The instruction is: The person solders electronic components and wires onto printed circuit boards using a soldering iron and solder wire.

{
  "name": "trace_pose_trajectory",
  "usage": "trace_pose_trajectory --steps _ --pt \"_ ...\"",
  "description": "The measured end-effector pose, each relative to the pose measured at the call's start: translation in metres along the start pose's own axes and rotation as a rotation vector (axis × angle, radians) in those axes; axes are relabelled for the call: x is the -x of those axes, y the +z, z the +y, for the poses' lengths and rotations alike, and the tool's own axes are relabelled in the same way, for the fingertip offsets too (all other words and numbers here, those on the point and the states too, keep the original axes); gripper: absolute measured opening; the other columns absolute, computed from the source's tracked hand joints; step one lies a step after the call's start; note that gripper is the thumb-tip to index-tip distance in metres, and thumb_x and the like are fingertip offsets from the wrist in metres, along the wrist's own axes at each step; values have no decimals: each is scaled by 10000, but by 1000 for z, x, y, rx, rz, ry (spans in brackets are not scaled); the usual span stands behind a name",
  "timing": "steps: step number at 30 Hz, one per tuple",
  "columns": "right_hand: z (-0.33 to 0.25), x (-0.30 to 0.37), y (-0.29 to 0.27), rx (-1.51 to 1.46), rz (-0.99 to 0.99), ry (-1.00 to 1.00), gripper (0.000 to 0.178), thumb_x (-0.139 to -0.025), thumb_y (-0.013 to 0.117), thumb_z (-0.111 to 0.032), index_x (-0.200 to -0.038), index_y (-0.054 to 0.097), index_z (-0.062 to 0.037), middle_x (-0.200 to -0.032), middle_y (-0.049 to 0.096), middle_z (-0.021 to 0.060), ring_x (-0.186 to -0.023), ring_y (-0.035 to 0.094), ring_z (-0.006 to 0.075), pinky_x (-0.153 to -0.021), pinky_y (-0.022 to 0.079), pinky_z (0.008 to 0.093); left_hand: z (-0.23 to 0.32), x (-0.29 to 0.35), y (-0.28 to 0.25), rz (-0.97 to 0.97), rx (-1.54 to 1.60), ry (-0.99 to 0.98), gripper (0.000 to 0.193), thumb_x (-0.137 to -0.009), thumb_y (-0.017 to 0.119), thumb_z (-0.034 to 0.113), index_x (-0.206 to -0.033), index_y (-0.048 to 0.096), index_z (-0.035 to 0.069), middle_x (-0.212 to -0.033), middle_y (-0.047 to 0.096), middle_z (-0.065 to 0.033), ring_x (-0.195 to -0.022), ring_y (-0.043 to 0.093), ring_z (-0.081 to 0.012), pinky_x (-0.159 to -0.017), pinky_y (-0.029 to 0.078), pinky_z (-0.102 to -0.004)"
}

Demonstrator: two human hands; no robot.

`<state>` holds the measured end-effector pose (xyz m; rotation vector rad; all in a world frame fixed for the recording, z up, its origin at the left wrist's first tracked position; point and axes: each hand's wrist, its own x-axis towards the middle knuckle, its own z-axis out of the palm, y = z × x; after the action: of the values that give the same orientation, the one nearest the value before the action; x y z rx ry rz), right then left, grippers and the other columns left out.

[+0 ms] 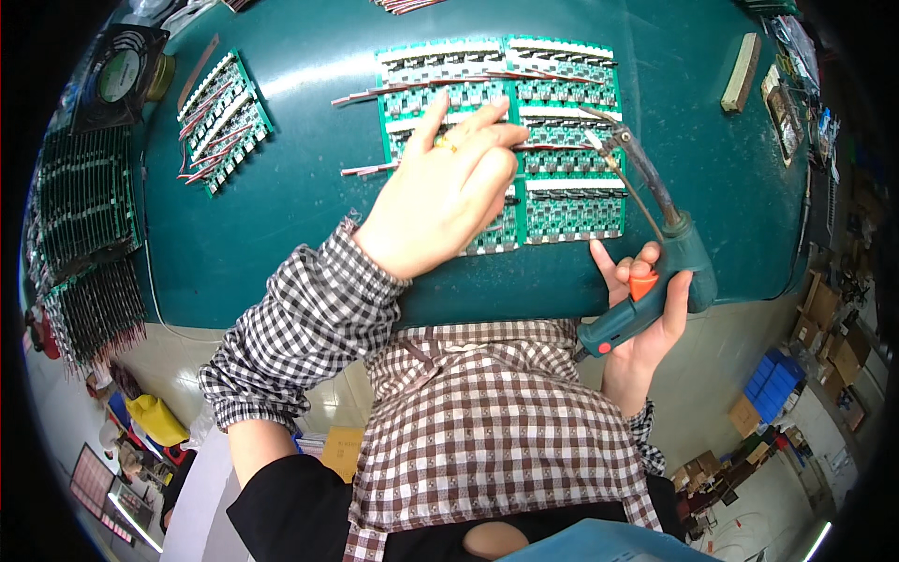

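Green circuit boards point(576, 211) lie joined in a block on the table, with rows of small parts and white strips. Thin red, white and black wires point(370, 171) run across them, some passing beneath my left hand point(449, 183). That hand rests palm down over the boards' middle, fingers apart; its thumb tip is hidden. A ring shows on one finger. My right hand point(663, 323) is wrapped round a green soldering gun point(698, 267) with an orange trigger point(642, 285). The gun's bent metal tube and tip reach over the right-hand boards, close to the wire there.
Another wired circuit board point(225, 122) lies at the table's left. Beyond it are a black fan point(122, 75) and upright stacks of boards point(84, 206). A wooden block point(741, 73) and a worn flat piece point(782, 114) lie on the right. The green table point(300, 169) has its near edge by my apron.
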<state>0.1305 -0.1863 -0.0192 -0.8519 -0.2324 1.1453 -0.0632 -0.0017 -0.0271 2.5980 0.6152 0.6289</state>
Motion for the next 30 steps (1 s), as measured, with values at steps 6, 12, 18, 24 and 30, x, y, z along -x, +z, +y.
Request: trace_pose_trajectory --steps 6,12,18,24,30 --pt "3 -9 2 -18 -19 4 464 -1015 445 -417 -1173 540 9 -944 661 73 -932 653 232 -1120 292 621 -16 -10 -9 28 -34 11 231 -831 642 14 -988 487 85 -1261 583 -80 -1333 462 -314 -1116 259 -605" --pt "-13 1 -3 135 2 -37 473 -1000 478 -417 -1167 537 22 -932 657 83 -925 656 236 -1079 361 617 19 2 -21 85 163 -84 238 -744 667 -33 -909 531 69 -1256 604 -108 -1260 536 -313 -1073 384 -507" --pt "-8 -2 4 84 -36 -24 485 -999 480 -420 -1177 531 28 -921 657 83 -929 658 239 -1086 342 632 19 23 -11 -28 26 -87 244 -741 682 -30 -890 517 71 -1313 593 -117 -1274 532 -296 -1074 396 -504" --pt "-2 -13 2 66 -48 -2 471 -1006 470 -405 -1191 535 23 -927 661 82 -905 671 249 -1094 321 643 21 21 -10 -1 103 -105 242 -745 682 -29 -887 513 72 -1300 597 -125 -1275 530 -300 -1093 372 -517" --pt "0 -14 -1 103 -34 -21 483 -999 481 -419 -1186 535 24 -923 660 81 -914 663 242 -1082 342 638 35 12 -15 165 113 -140 210 -753 692 -24 -896 560 53 -1120 654 -107 -1001 649 -265 -874 506 -401"
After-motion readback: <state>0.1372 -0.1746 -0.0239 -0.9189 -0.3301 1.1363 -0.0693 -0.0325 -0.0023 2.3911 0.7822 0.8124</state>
